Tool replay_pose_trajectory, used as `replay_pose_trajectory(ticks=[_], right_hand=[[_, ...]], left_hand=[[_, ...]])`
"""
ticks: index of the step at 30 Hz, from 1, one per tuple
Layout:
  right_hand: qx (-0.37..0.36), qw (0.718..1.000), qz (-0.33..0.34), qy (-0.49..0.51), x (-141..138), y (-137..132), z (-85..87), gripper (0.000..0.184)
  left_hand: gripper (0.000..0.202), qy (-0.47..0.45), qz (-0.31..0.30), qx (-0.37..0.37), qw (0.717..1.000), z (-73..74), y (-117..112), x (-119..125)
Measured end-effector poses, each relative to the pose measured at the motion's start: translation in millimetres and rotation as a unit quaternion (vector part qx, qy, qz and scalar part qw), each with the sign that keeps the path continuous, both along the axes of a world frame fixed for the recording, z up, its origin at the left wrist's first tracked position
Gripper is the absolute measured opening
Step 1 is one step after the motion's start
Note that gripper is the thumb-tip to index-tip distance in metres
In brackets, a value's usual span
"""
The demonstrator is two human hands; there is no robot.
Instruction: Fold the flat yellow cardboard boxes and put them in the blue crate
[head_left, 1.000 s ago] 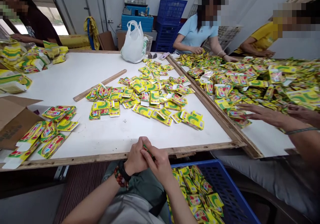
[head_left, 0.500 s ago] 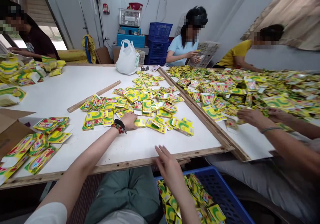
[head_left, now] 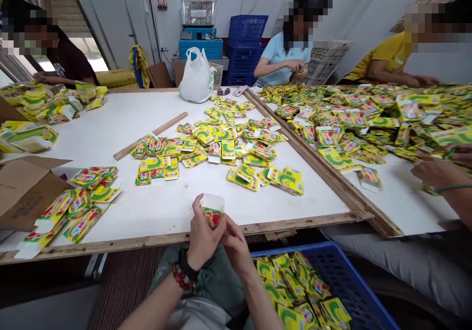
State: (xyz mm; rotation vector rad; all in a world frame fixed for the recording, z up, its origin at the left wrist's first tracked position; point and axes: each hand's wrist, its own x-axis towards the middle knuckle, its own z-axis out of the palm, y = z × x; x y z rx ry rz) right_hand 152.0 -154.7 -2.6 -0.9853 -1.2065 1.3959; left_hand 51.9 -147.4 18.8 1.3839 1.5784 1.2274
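Between my two hands, just above the table's front edge, is a small yellow, green and red printed carton [head_left: 213, 217] with its white flap standing up at the top. My left hand [head_left: 202, 236], with beads and a black band on the wrist, is closed around the carton's left side. My right hand [head_left: 235, 241] has its fingers closed at the carton's lower right side; part of them is hidden behind it. Beyond my hands lies a loose heap of similar cartons [head_left: 224, 148] on the white table [head_left: 155, 207].
A blue crate [head_left: 363, 285] of cartons stands below the table edge at right. A cardboard box [head_left: 33, 192] and more cartons [head_left: 79, 202] lie left. Wooden strips [head_left: 313, 165] divide the table. A white plastic bag [head_left: 196, 76] stands behind. Several co-workers sit around, one with a hand [head_left: 438, 175] at right.
My left hand has come back from the heap with a carton. My right hand has moved left from the table edge to meet it. The view has shifted slightly.
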Motion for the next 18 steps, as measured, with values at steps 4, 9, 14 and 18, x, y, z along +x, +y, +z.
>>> replay_pose_trajectory(ticks=[4,9,14,18], right_hand=[[-0.089,0.993,-0.028,0.077,13,0,19.8,0.047],[-0.054,0.996,-0.066,-0.013,7,6,34.3,0.045],[-0.026,0.997,-0.052,-0.047,13,-3,42.6,0.036],[0.01,0.991,-0.03,-0.127,21,-6,49.7,0.036]], left_hand=[[0.062,0.064,-0.002,0.104,0.993,-17.3,-5,9],[0.04,0.123,-0.096,0.218,0.963,-27.0,-5,2],[0.06,0.134,-0.127,0.205,0.961,-16.4,-5,-2],[0.052,0.129,-0.168,0.096,0.972,-9.4,-3,2]])
